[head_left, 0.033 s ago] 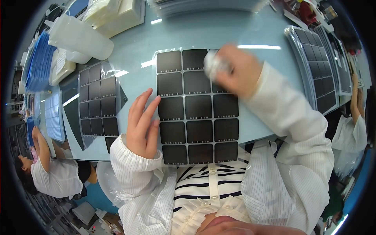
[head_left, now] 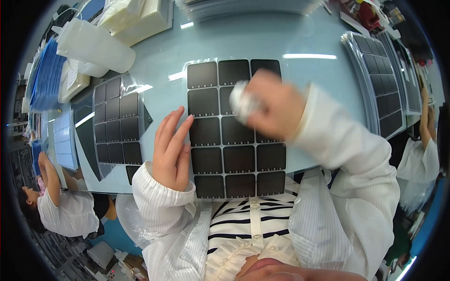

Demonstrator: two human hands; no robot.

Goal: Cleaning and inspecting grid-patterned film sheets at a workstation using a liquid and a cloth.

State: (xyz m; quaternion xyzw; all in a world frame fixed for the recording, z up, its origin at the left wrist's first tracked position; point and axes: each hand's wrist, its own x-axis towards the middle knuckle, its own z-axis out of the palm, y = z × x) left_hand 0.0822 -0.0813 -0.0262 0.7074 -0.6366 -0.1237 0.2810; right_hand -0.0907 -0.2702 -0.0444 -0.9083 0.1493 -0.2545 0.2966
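Observation:
A clear sheet bearing rows of dark, rounded square panels (head_left: 206,159) lies flat in front of me, its near edge by my striped top. At its left edge rests my left hand (head_left: 171,152), open, with fingers stretched and the tips touching or just over the margin. My right hand (head_left: 276,105) is closed around a crumpled white wad (head_left: 244,102), perhaps cloth or tissue, over the upper middle panels. Motion blurs that hand and the wad. Some panels on the right are hidden beneath it.
Similar panel sheets lie on the left (head_left: 112,107), and a stack of them (head_left: 382,79) stands at the right. A translucent plastic jug (head_left: 96,47) and blue sheets (head_left: 47,70) are at the far left. Co-workers sit at both sides, one in a white shirt (head_left: 70,208).
My right hand has moved slightly left and toward me with the white wad, uncovering the top right panel. The left hand stays in about the same place.

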